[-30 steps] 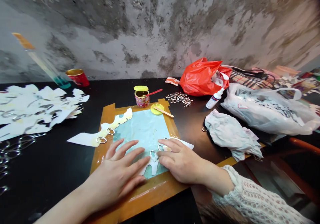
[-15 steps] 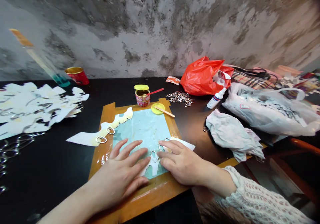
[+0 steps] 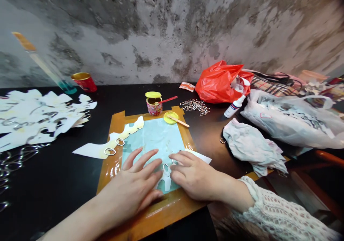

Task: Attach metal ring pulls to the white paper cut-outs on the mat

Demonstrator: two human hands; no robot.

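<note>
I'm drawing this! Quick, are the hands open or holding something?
Left hand: open, spread out by the white cutout.
Right hand: partly curled over it; can't tell if it's gripping.

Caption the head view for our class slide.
Left hand and right hand over a white cut-out with a metal loop on a pale blue sheet, open tub beyond.
</note>
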